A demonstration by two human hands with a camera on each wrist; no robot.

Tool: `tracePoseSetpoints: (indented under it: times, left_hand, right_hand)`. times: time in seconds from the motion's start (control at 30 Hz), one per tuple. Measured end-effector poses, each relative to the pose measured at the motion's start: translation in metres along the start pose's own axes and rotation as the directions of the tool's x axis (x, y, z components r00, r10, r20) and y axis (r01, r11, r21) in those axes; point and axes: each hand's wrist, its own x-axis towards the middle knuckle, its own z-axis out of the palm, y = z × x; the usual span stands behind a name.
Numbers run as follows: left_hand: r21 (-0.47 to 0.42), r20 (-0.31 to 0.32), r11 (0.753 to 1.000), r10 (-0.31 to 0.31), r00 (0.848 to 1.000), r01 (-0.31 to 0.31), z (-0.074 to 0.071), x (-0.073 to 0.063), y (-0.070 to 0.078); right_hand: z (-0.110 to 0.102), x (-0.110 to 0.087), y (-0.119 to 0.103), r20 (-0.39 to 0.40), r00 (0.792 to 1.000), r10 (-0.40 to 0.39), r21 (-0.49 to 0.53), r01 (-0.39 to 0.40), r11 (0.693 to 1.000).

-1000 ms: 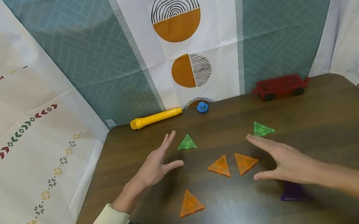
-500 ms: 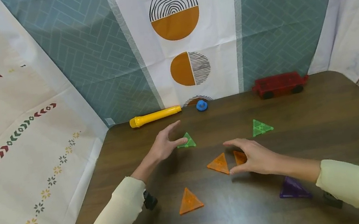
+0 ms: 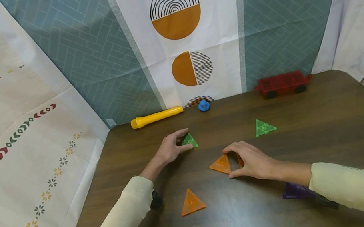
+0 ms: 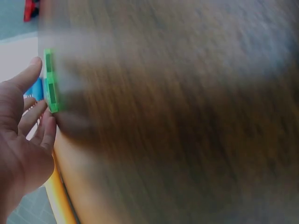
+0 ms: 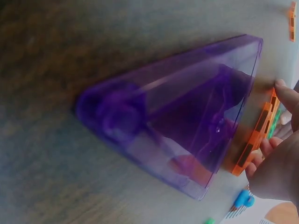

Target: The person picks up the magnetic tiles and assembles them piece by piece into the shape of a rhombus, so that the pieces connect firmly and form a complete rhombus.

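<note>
My left hand (image 3: 170,148) curls around a small green triangular tile (image 3: 189,140), thumb by its near edge and fingers by its far corner. The left wrist view shows this green tile (image 4: 49,84) edge-on, between thumb and fingers. My right hand (image 3: 252,160) pinches the right side of an orange triangular tile (image 3: 221,164), fingers at its far corner, thumb at its near one. A second orange tile (image 3: 240,161) lies mostly hidden under that hand. Behind it is a purple triangular tile (image 5: 187,116), partly covered by the right forearm in the head view.
Another orange tile (image 3: 192,203) lies near the front and a second green tile (image 3: 265,127) farther right. Along the back edge sit a yellow toy microphone (image 3: 157,117), a small blue piece (image 3: 204,105) and a red wheeled toy car base (image 3: 283,84). Patterned cloth hangs behind the table.
Both hands have come down from spread poses. The left moved forward and right, closing around the green tile. The right moved left over the orange tiles and its fingers closed in.
</note>
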Motion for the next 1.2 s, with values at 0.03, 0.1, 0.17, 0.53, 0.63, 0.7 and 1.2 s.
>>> tracePoseSetpoints:
  times: [0.03,0.1,0.17,0.53,0.63,0.7,1.2]
  left_hand:
    - [0.018,0.004,1.0,0.005,1.0,-0.005,0.0,0.0,0.0]
    - [0.046,0.011,0.999,0.01,1.0,-0.01,0.001,0.001,-0.001]
    - [0.065,0.017,0.998,0.014,1.0,-0.015,0.002,0.002,-0.002]
    - [0.001,-0.029,0.999,0.043,0.999,-0.043,0.004,0.001,0.002]
    - [-0.013,-0.041,0.999,0.042,0.998,-0.043,0.004,0.0,0.003]
    - [-0.023,-0.054,0.999,0.036,0.998,-0.038,0.004,-0.001,0.003]
    - [-0.168,-0.171,0.985,0.02,0.985,-0.049,0.013,-0.01,0.037]
  right_hand:
    - [0.0,0.0,0.0,0.001,1.0,0.004,0.001,-0.004,1.0]
    - [-0.001,0.0,0.0,0.004,1.0,0.008,0.003,-0.008,1.0]
    - [-0.001,0.0,-0.001,0.006,1.0,0.011,0.005,-0.011,1.0]
    - [-0.001,0.003,0.003,0.031,0.999,-0.01,0.011,0.01,1.0]
    - [-0.001,0.003,0.003,0.044,0.999,-0.003,0.013,0.003,1.0]
    - [-0.001,0.003,0.003,0.049,0.999,0.001,0.012,-0.001,1.0]
    - [-0.005,0.004,0.001,0.07,0.997,0.015,-0.003,-0.014,1.0]
